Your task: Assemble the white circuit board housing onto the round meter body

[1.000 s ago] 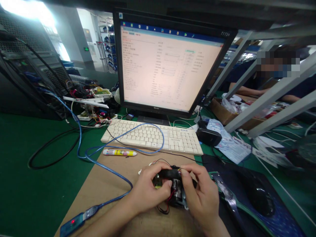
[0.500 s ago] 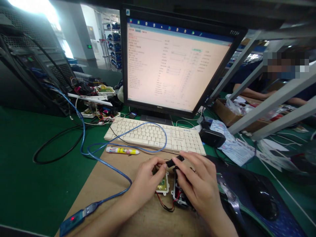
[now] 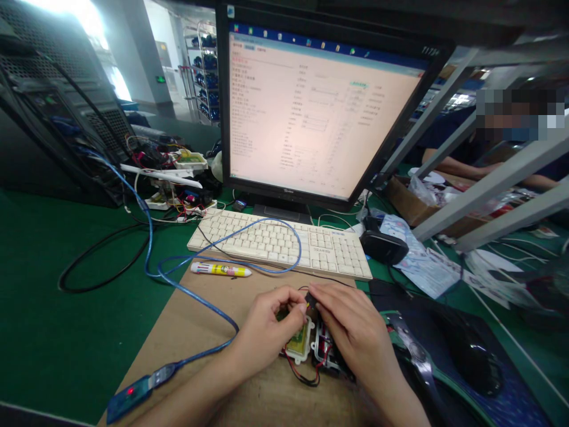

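Left hand (image 3: 273, 326) thumb and forefinger pinched closed beside small black part (image 3: 311, 301), contents too small to tell; right hand (image 3: 355, 326) fingers bent over that part, hold hidden. Part sits between both hands, at far end of white case with green board (image 3: 300, 343) and black housing (image 3: 324, 344), red-black wires (image 3: 306, 381) looping near side. Brown sheet (image 3: 191, 332) on green tabletop (image 3: 35, 332). Keyboard (image 3: 267, 243) bounds far side, mouse pad (image 3: 413, 305) right; brown shows between left forearm and blue cable (image 3: 202, 305). Monitor (image 3: 311, 130) beyond, person (image 3: 457, 163) far right behind rails (image 3: 511, 166).
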`<state>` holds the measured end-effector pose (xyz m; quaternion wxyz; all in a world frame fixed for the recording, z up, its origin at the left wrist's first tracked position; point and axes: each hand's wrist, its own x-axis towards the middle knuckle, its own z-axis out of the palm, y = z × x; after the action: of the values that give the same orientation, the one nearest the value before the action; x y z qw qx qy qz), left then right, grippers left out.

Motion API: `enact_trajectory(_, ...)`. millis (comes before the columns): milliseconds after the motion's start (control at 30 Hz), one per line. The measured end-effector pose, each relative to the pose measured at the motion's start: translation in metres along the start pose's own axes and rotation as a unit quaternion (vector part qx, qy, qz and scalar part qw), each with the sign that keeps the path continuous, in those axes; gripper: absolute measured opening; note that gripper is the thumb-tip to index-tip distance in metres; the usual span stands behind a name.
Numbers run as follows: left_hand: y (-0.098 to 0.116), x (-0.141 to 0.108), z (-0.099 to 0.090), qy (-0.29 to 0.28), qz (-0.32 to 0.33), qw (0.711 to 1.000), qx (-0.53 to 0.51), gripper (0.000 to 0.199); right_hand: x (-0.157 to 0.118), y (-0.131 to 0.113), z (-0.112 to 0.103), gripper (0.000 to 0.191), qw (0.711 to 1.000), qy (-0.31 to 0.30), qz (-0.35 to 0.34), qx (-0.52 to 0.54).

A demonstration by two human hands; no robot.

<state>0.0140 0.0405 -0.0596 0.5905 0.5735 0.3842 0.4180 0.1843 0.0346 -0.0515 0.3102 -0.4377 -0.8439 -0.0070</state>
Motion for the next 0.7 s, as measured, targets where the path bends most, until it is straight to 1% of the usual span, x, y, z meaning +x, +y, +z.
enact_trajectory(300, 0.0010, -0.0006, -0.0003, 0.004, 0.023, 1.000, 0.018, 0.012, -0.0011, -0.0007, 0.0011, 0.030, 1.000, 0.008, 0.002, 0.013)
enact_trajectory(700, 0.0002, -0.0003, -0.0011, 0.005, 0.027, 0.999, 0.018, 0.012, -0.0016, -0.0007, 0.0015, 0.029, 1.000, 0.001, 0.004, 0.019)
